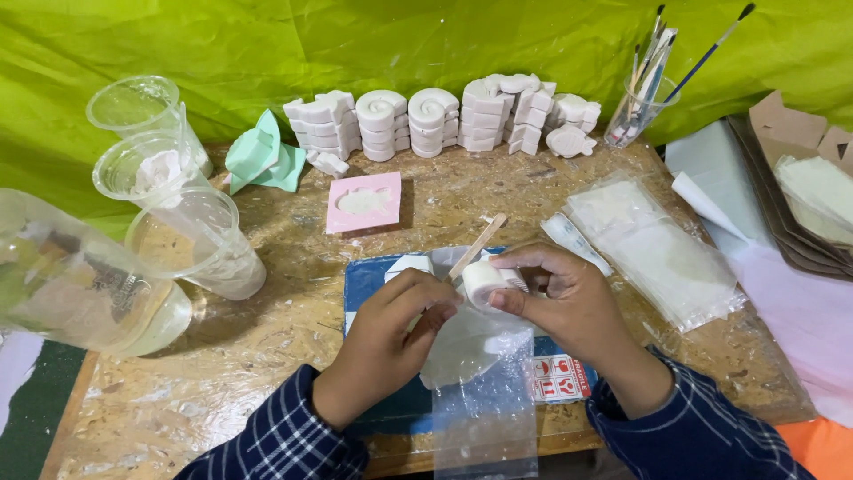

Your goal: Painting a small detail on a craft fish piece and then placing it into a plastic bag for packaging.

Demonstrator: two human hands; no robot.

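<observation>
Bare table [293, 267] between plastic cups [200, 240] and pink mould [364, 203].

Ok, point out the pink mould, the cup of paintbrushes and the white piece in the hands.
pink mould [363, 203], head view, on its pink rim.
cup of paintbrushes [636, 111], head view, on the clear cup wall.
white piece [482, 281], head view, on its rounded side between the fingers.

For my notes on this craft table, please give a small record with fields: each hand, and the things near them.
left hand: touching the wooden stick
right hand: holding a small white cast piece
under hands: clear plastic bag on a blue mat
behind: pink mould, stacked white casts, cup of brushes
left side: clear plastic cups
</observation>
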